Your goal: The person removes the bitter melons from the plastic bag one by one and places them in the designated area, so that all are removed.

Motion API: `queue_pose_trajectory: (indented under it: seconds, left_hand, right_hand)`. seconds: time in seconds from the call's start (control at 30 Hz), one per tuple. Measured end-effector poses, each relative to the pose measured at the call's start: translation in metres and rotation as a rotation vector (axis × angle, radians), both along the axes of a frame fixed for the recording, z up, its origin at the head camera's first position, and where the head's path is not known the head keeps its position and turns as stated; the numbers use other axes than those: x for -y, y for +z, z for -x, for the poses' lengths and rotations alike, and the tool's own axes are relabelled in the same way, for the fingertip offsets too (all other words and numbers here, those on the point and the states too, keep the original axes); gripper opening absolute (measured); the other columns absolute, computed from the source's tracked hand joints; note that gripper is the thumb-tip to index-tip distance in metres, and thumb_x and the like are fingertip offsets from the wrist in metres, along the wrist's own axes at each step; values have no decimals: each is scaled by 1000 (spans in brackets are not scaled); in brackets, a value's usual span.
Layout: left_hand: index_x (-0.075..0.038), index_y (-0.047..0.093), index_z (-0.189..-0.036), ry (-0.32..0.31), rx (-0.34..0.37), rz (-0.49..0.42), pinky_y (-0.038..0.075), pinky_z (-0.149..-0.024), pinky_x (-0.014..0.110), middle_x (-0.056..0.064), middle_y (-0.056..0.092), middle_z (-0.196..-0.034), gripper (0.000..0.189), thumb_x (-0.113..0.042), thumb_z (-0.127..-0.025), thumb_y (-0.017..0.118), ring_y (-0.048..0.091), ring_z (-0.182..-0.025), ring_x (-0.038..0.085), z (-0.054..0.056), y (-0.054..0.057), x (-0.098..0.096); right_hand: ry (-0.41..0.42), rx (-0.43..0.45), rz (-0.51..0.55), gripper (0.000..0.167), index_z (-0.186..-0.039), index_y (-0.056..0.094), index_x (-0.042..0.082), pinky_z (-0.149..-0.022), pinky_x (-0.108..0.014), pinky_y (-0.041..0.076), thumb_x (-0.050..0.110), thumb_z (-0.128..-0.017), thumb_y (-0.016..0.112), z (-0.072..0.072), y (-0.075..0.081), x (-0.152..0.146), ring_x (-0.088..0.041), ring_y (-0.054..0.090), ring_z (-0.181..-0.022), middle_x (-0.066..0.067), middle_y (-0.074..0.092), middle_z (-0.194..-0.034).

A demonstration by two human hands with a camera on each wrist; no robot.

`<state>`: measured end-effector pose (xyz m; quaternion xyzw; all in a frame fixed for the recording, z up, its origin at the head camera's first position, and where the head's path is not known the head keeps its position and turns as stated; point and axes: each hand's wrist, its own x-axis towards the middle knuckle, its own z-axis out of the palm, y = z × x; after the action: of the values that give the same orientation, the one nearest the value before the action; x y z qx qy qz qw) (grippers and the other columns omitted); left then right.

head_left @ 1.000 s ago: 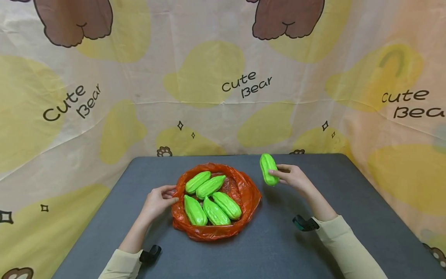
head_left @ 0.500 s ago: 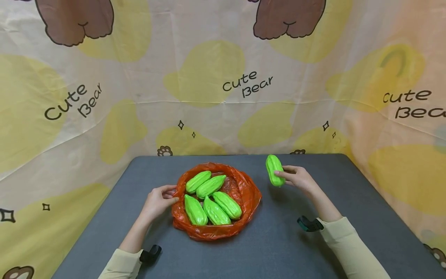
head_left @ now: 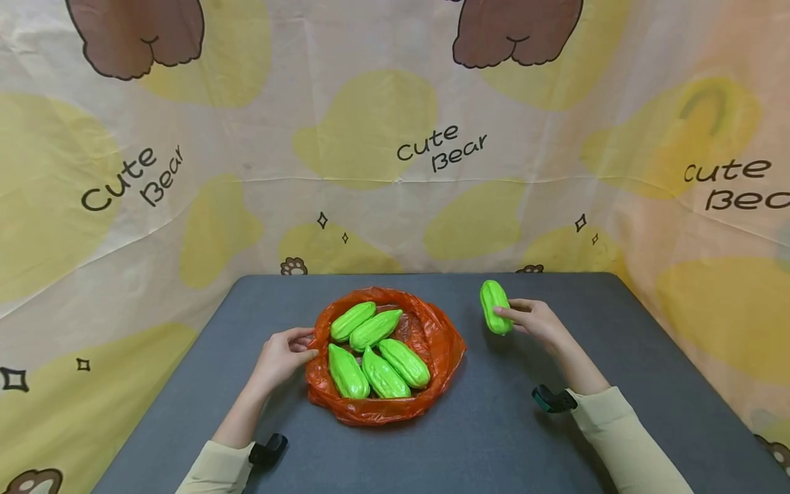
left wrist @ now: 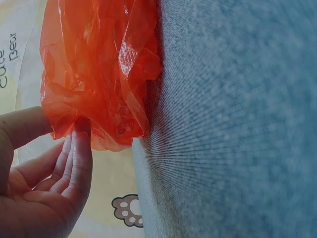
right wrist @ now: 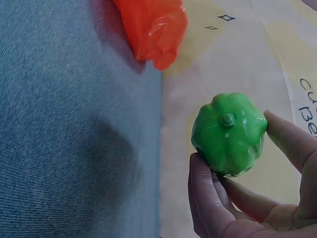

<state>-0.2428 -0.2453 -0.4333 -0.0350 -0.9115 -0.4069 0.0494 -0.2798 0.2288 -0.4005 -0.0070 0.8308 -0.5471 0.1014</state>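
An orange-red plastic bag [head_left: 441, 350] sits on the table with its rim rolled open. Several bright green, ribbed bitter melons [head_left: 384, 374] lie inside it. My left hand [head_left: 280, 355] pinches the bag's left rim; the left wrist view shows the thumb and fingers [left wrist: 81, 163] on either side of the thin plastic. To the right of the bag, my right hand [head_left: 537, 321] holds another bitter melon [head_left: 494, 307] above the table. Seen from its stem end in the right wrist view, this bitter melon [right wrist: 229, 136] is gripped between thumb and fingers, apart from the bag.
The grey table [head_left: 395, 456] reaches back to a printed cloth backdrop [head_left: 370, 137] with bear and lettering patterns. A dark wrist strap with a small device sits on each forearm [head_left: 268, 451].
My right hand has moved a little to the right and slightly nearer with the bitter melon, away from the bag. The left hand and the bag have stayed put.
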Motion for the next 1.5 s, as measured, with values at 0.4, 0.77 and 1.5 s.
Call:
queue_pose_trajectory:
  seconds: [0.4, 0.77, 1.5]
  left_hand:
    - [0, 64, -119, 6, -1, 2, 52, -71, 27, 13, 67, -99, 42, -11, -80, 73, 64, -84, 19, -1, 0, -1]
    - [0, 64, -120, 12, 11, -5, 51, -70, 25, 13, 68, -99, 42, -11, -80, 73, 64, -84, 19, -2, 0, -1]
    - [2, 64, -118, -5, -15, -23, 53, -72, 27, 14, 68, -97, 41, -10, -80, 73, 64, -82, 19, -1, -1, -1]
  right_hand:
    - [-48, 37, -13, 83, -143, 30, -10, -100, -44, 43, 42, -88, 63, 10, -17, -8, -26, 56, -116, -30, 38, -142]
    - [-52, 74, -30, 82, -144, 26, -12, -99, -41, 45, 39, -90, 62, 16, -27, -13, -36, 48, -126, -32, 30, -146]
    - [-47, 116, -56, 81, -141, 27, -16, -90, -33, 50, 35, -90, 63, 26, -39, -14, -24, 56, -112, -34, 34, -143]
